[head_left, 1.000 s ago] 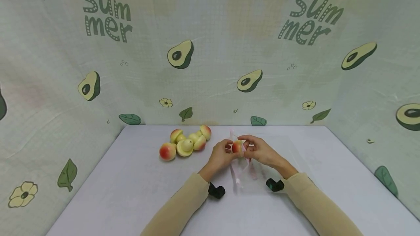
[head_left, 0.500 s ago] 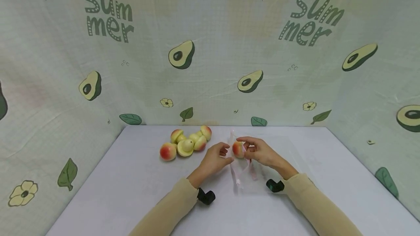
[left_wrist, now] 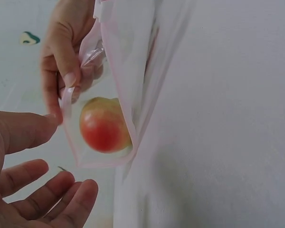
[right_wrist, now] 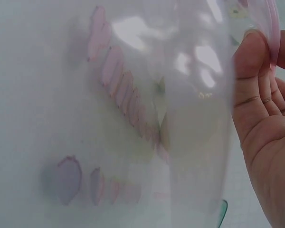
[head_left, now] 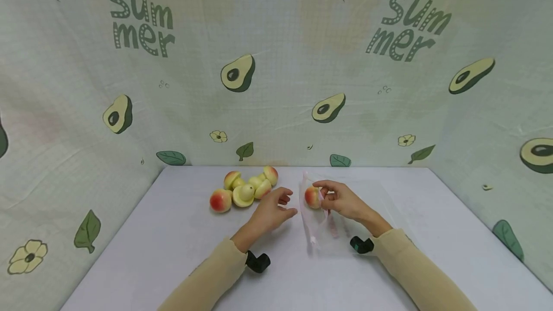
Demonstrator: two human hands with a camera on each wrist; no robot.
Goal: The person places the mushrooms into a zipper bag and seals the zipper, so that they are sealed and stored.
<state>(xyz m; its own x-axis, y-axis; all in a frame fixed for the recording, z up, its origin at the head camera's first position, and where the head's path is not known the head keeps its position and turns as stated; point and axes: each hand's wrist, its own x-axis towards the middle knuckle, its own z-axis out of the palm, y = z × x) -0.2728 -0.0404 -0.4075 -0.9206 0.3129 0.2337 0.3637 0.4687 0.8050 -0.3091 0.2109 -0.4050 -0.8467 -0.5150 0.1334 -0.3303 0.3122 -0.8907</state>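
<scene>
A clear plastic bag (head_left: 331,246) with pink edging and pink print lies on the table, its mouth held up and spread. My right hand (head_left: 344,201) pinches the pink edge of the mouth between thumb and fingers; the right wrist view shows this grip at the bag's side. Just inside the mouth sits a red and yellow peach (left_wrist: 103,127), seen whole in the left wrist view. My left hand (head_left: 269,212) holds nothing, its fingers loosely bent and apart from the bag, between the bag and the peach pieces.
At the back left lies a cluster of peach pieces: a whole-looking red one (head_left: 221,200), a cut half (head_left: 244,195) showing a pale yellow inside, and several others. A patterned cloth (head_left: 276,109) stands behind the white table (head_left: 151,253).
My left hand has let go of the peach and drawn back to the left. The peach stays at the bag's mouth. My right hand keeps its pinch, almost unmoved.
</scene>
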